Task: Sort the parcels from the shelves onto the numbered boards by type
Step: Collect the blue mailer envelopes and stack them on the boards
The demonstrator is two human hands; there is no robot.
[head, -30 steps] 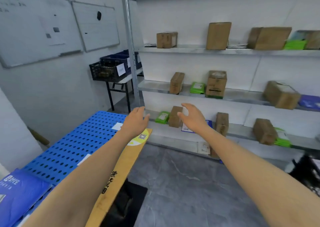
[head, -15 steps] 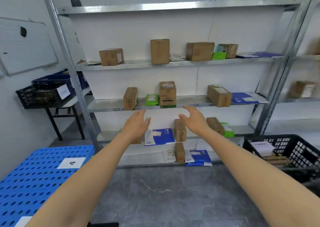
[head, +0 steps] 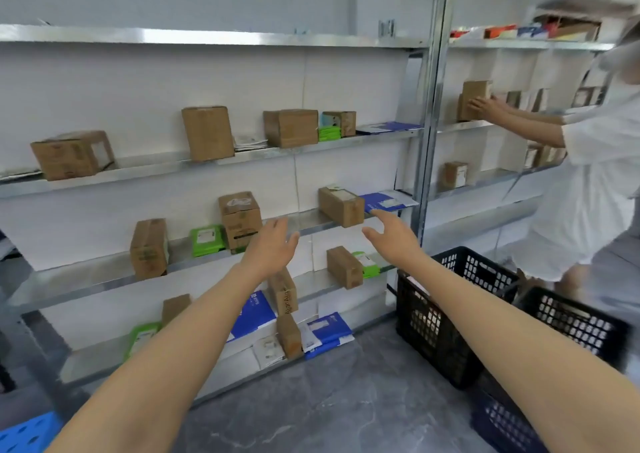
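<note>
**Grip:** both hands empty. L hand (head: 273, 248) and R hand (head: 391, 239) are held out twd the shelf (head: 104, 277), fingers spread wide, nothing gripped.

**Parcel:** nearest is the box (head: 341, 206) on the mid level, set askew at the front lip, just above and between the hands. R fingertips are near it; contact can't be made out.

**Risks, as judged:**
- Box may be nudged off the lip if taken one-handed or too fast, since a corner sits at the edge.
- Blue mailer (head: 388, 200) lies just beside the box, poss. tucked under it. It could be dragged out and dropped when the box is lifted.
- Crate (head: 433, 317) stands on the floor just R of the reach, so a foot could be caught on a turn.
- 2nd person (head: 595, 182) is working the next bay, so arms could be bumped.
- Wrong board could be chosen if the type isn't checked first.

**Hidden / unclear:**
- Board (head: 24, 432): only a blue corner is seen bottom L, no nr visible.
- Parcel labels are blurred and unreadable.
- Lowest level is partly covered by the L forearm.
- Crate contents can't be made out.
</note>
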